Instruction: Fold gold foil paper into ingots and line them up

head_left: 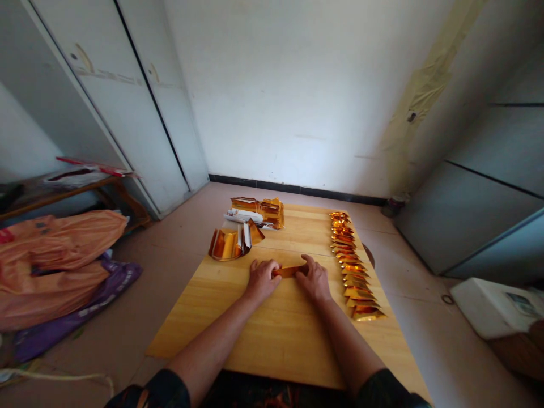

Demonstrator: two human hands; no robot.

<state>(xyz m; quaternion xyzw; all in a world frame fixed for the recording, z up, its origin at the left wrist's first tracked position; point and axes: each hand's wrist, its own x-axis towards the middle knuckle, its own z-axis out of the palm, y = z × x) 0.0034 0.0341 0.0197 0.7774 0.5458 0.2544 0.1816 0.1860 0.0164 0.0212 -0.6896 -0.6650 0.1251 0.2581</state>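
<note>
Head view: past a white wall (272, 102), a tall pale cabinet (140, 113) at far left and a grey cabinet (480, 170) at far right, a wooden table (274, 334) fills the near middle, with orange cloth (72, 243) heaped at left and a white box (488, 306) at right. On the table, a row of folded gold pieces (356, 272) crowds the right edge, while a far-left pile (272, 212) and a nearer curved stack (229, 243) take up the left side. Between them, the left hand (263, 277) and right hand (315, 279) grasp opposite ends of a gold strip (291, 271) over the middle.
</note>
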